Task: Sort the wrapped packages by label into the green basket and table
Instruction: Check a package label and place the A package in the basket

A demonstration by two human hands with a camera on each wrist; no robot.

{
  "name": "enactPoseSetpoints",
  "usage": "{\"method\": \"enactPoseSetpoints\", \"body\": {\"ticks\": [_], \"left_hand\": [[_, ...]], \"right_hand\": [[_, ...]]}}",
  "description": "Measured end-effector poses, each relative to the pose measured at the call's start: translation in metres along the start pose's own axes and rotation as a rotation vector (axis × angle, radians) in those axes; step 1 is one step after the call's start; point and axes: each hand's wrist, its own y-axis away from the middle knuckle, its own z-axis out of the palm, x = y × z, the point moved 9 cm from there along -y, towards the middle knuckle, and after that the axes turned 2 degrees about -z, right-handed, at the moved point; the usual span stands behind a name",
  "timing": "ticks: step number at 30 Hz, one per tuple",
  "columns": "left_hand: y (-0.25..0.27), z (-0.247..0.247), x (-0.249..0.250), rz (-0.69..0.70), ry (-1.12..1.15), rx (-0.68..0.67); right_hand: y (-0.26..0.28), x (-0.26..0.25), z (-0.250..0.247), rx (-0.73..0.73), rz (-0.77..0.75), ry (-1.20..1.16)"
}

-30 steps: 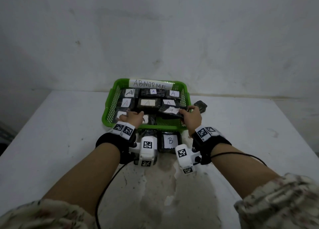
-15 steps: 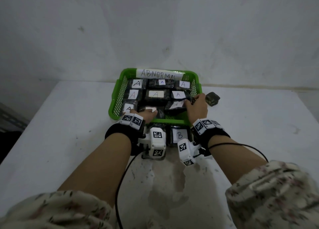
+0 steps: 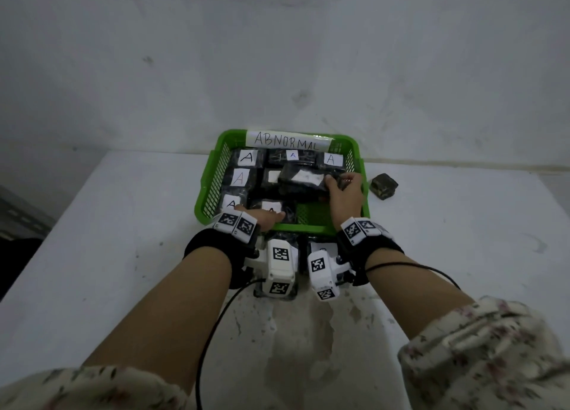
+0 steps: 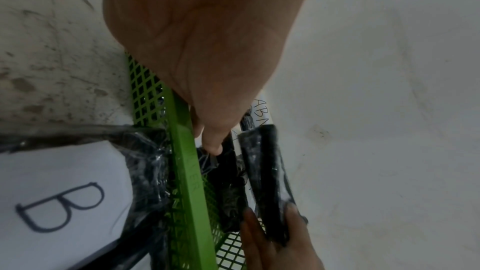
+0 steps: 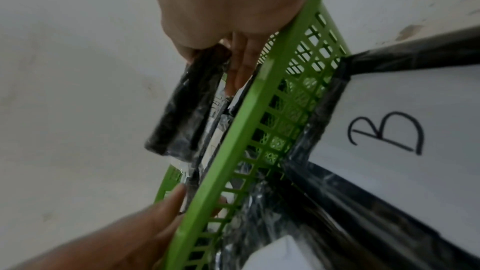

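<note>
Since the earlier frames, the right hand (image 3: 344,193) has raised one black wrapped package (image 3: 303,183) clear of the near right corner of the green basket (image 3: 206,193), exposing bare green mesh there. That hand now grips the package at its right end, thumb on top and fingers curled beneath, and holds it tilted above the middle row of packages; the letter on its white label cannot be read. The left hand (image 3: 266,219) rests across the near rim of the basket with fingers extended and together, its fingertips pressing on a near-row package labelled A (image 3: 271,209). Other black packages labelled A fill the far and left rows of the basket, and a white strip reading ABNORMAL (image 3: 288,141) is fixed to the far wall. Packages labelled B (image 4: 62,198) lie on the white table (image 3: 108,255) just beside the near wall of the basket, beneath the wrists. A small dark block (image 3: 383,186) sits on the table just beside the right wall of the basket.
</note>
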Motion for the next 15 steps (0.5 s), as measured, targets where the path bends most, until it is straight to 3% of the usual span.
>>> {"method": "enactPoseSetpoints", "body": {"ticks": [3, 5, 15], "left_hand": [[0.002, 0.001, 0.001, 0.011, 0.097, -0.02], [0.01, 0.001, 0.006, 0.04, 0.086, -0.052], [0.028, -0.001, 0.014, 0.033, -0.051, -0.101]], "right_hand": [[-0.003, 0.005, 0.023, -0.179, 0.005, 0.14], [-0.008, 0.01, 0.03, -0.224, 0.031, 0.198], [-0.019, 0.009, 0.052, -0.187, 0.019, 0.274]]}}
